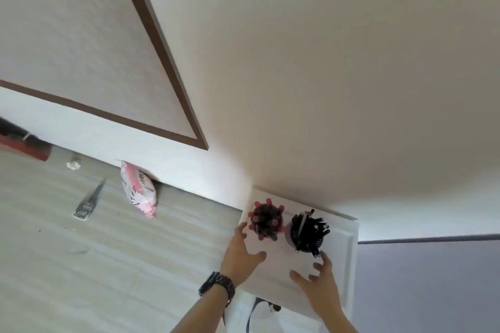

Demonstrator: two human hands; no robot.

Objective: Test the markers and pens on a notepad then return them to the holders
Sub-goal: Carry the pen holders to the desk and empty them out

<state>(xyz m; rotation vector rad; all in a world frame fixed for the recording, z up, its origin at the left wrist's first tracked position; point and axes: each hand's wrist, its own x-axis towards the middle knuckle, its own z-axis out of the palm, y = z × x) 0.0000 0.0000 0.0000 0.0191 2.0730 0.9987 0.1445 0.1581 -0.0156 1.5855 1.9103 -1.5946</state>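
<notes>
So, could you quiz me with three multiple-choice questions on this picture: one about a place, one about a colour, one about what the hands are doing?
1. Where is the pink packet? A. on the wooden table, against the wall B. in a holder C. in a hand
2. Cap colour in the holder by the left hand? A. blue B. red C. green
3. The left hand and right hand are: A. gripping pens B. fists C. open, empty
Answers: A, it leans on the wall; B, red tips show; C, fingers spread, holding nothing.
</notes>
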